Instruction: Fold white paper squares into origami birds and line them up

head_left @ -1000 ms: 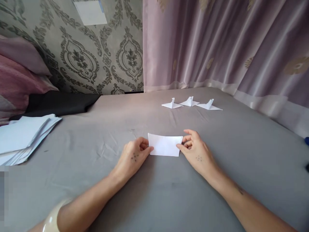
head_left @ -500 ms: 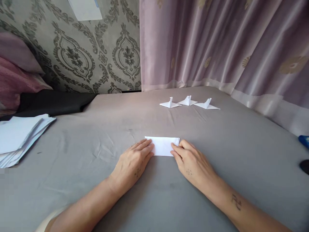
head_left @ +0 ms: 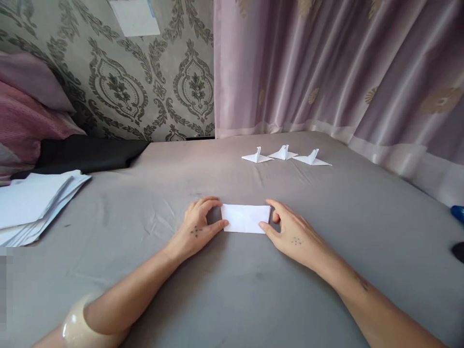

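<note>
A folded white sheet of paper (head_left: 246,218), a narrow rectangle with a faint crease down its middle, lies on the grey cloth. At its left end is my left hand (head_left: 197,222), thumb on the paper's face and fingers curled against the upper left corner. My right hand (head_left: 292,229) holds the other end, its thumb over the lower right corner and the index finger reaching along the upper right one. The remaining right fingers are bent and partly hidden behind the paper's edge.
Three white folded paper birds (head_left: 284,152) stand in a row toward the back right. On the left lies a stack of white paper (head_left: 32,200), with black cloth (head_left: 87,154) behind it. A purple curtain (head_left: 308,63) hangs along the back and right side.
My fingers have come off the paper's face and moved out to its ends, with the thumbs now on it. The view has shifted slightly.
</note>
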`<move>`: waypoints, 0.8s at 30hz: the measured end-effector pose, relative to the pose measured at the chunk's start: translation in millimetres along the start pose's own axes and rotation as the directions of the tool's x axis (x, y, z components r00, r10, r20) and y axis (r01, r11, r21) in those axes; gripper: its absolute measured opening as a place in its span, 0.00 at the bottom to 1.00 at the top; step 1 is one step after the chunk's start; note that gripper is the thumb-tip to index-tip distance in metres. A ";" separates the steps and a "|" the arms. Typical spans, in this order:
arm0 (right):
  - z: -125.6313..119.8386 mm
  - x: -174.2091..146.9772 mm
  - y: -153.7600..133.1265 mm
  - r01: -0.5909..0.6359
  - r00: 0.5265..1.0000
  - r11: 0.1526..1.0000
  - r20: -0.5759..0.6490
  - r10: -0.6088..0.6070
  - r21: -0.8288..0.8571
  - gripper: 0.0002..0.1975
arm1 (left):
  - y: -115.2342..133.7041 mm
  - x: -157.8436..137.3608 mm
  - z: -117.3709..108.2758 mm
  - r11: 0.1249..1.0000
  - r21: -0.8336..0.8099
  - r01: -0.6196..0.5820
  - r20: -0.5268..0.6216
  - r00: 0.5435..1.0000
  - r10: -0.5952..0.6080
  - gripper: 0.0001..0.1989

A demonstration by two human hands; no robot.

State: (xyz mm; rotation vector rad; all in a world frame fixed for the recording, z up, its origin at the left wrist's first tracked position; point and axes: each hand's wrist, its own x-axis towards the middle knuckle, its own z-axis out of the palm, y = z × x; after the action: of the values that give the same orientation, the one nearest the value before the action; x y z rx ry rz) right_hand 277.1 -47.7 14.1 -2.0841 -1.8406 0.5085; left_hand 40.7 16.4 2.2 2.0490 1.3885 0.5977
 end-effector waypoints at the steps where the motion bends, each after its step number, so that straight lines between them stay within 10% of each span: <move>1: 0.6 -0.7 -0.6 0.010 1.000 1.000 -0.015 -0.010 -0.005 0.30 | 0.8 -0.8 0.3 1.000 -0.016 0.015 -0.011 1.000 -0.015 0.21; 15: 1.4 6.9 -2.2 0.065 0.994 0.848 -0.107 -0.010 0.526 0.23 | 14.3 -3.4 3.7 0.846 -0.519 0.120 -0.086 0.978 -0.191 0.33; 19: -10.7 5.0 -4.2 0.242 0.967 0.766 -0.217 -0.136 0.595 0.09 | 11.1 -1.7 1.4 0.826 -0.563 -0.020 -0.139 0.988 -0.071 0.42; 24: -18.2 6.7 -1.3 0.232 0.972 0.711 -0.190 -0.141 0.664 0.03 | 14.4 -6.0 -4.5 0.869 -0.417 -0.267 -0.187 0.961 0.205 0.22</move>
State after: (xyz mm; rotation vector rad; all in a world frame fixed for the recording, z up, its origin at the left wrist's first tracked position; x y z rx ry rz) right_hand 285.0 -40.9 30.4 -1.3738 -1.4510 0.8290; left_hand 45.2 7.7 15.1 1.8391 0.9600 1.0712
